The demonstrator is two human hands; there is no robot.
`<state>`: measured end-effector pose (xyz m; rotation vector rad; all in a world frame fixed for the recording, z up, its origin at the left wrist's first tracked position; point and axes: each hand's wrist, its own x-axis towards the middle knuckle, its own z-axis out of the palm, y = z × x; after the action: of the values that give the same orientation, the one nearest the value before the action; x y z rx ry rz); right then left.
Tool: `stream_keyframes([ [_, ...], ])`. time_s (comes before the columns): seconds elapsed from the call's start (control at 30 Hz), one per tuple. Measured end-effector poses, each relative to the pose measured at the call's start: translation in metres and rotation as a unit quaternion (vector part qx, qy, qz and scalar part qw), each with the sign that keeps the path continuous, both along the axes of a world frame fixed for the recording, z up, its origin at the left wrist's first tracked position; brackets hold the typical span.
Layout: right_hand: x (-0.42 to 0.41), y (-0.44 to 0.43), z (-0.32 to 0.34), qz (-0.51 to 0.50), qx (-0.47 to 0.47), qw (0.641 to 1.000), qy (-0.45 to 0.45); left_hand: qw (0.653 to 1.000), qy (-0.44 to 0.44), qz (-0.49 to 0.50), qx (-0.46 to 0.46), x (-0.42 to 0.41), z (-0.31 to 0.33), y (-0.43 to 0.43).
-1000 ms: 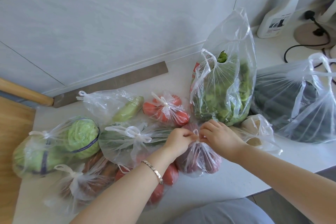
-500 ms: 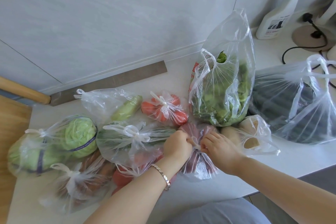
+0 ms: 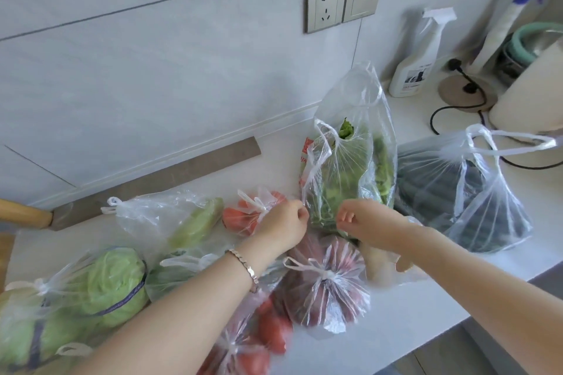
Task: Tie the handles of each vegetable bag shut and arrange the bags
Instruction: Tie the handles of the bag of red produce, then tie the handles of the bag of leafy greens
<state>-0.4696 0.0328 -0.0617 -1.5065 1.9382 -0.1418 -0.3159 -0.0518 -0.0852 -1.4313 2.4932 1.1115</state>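
A tied bag of red-purple vegetables (image 3: 327,295) lies at the counter's front, free of both hands. Behind it stands an untied bag of leafy greens (image 3: 350,179), its handles loose. My left hand (image 3: 283,222) is curled into a fist at the lower end of that bag's left handle; whether it pinches the handle is unclear. My right hand (image 3: 365,219) hovers before the greens bag with curled fingers and nothing in them. An untied bag of dark cucumbers (image 3: 457,201) sits at the right. To the left lie tied bags of tomatoes (image 3: 253,213), pale squash (image 3: 182,216) and cabbage (image 3: 100,283).
Under my right wrist lies a bag holding something pale (image 3: 380,271). More tied bags crowd the front left (image 3: 262,341). A spray bottle (image 3: 417,58), a black cable (image 3: 457,106) and a white appliance (image 3: 530,94) stand at the back right. The counter edge (image 3: 457,326) runs close at the front right.
Both hands have let go of the knot on the red-purple bag and moved up toward the leafy greens bag. The red-purple bag now lies tied.
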Motion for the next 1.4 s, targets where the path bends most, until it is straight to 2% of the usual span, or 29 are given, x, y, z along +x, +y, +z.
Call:
stream_keyframes([
  [0.17, -0.044, -0.036, 0.048, -0.048, -0.068, 0.995, 0.058, 0.996, 0.079, 0.023, -0.03, -0.042, 0.04, -0.031],
  [0.3, -0.081, -0.059, 0.066, -0.09, -0.133, 0.98, 0.118, 0.99, 0.074, 0.104, -0.067, -0.073, 0.05, -0.044],
  [0.4, -0.101, -0.082, 0.07, -0.099, -0.2, 0.961, 0.164, 0.992, 0.006, 0.106, -0.068, -0.089, 0.052, -0.054],
  [0.43, -0.136, -0.104, 0.076, -0.073, -0.222, 0.955, 0.182, 0.988, -0.014, 0.129, -0.079, -0.122, 0.052, -0.062],
  [0.5, -0.14, -0.115, 0.074, -0.04, -0.206, 0.954, 0.214, 0.988, -0.057, 0.11, -0.096, -0.121, 0.053, -0.058],
  [0.57, -0.155, -0.133, 0.073, 0.097, -0.173, 0.94, 0.278, 0.982, -0.047, 0.125, -0.136, -0.131, 0.054, -0.06],
  [0.63, -0.177, -0.149, 0.072, 0.256, -0.139, 0.881, 0.373, 0.967, -0.019, 0.173, -0.186, -0.144, 0.06, -0.063],
  [0.7, -0.19, -0.16, 0.07, 0.341, -0.107, 0.824, 0.439, 0.942, 0.026, 0.221, -0.251, -0.145, 0.069, -0.069],
  [0.73, -0.196, -0.165, 0.072, 0.372, -0.117, 0.807, 0.443, 0.926, 0.049, 0.259, -0.27, -0.146, 0.074, -0.071],
  [0.8, -0.201, -0.17, 0.073, 0.395, -0.235, 0.795, 0.396, 0.891, 0.121, 0.35, -0.264, -0.145, 0.083, -0.075],
  [0.83, -0.202, -0.17, 0.076, 0.366, -0.3, 0.809, 0.348, 0.869, 0.153, 0.4, -0.248, -0.146, 0.086, -0.077],
  [0.87, -0.204, -0.169, 0.084, 0.309, -0.358, 0.84, 0.265, 0.844, 0.192, 0.452, -0.215, -0.148, 0.09, -0.08],
  [0.9, -0.202, -0.168, 0.091, 0.246, -0.368, 0.879, 0.177, 0.82, 0.241, 0.484, -0.186, -0.149, 0.093, -0.082],
  [0.97, -0.2, -0.167, 0.103, 0.135, -0.292, 0.945, 0.061, 0.784, 0.326, 0.506, -0.153, -0.155, 0.103, -0.082],
  [1.0, -0.195, -0.167, 0.107, 0.076, -0.264, 0.961, 0.009, 0.773, 0.356, 0.506, -0.138, -0.157, 0.109, -0.081],
  [1.07, -0.189, -0.167, 0.117, -0.024, -0.275, 0.954, -0.114, 0.747, 0.416, 0.507, -0.11, -0.161, 0.125, -0.083],
  [1.17, -0.182, -0.173, 0.136, -0.131, -0.292, 0.916, -0.242, 0.709, 0.496, 0.5, -0.033, -0.162, 0.153, -0.089],
  [1.27, -0.176, -0.172, 0.152, -0.167, -0.244, 0.898, -0.325, 0.741, 0.469, 0.48, -0.036, -0.151, 0.16, -0.09],
  [1.4, -0.166, -0.162, 0.151, -0.119, -0.076, 0.894, -0.425, 0.804, 0.435, 0.403, 0.036, -0.141, 0.144, -0.083],
])
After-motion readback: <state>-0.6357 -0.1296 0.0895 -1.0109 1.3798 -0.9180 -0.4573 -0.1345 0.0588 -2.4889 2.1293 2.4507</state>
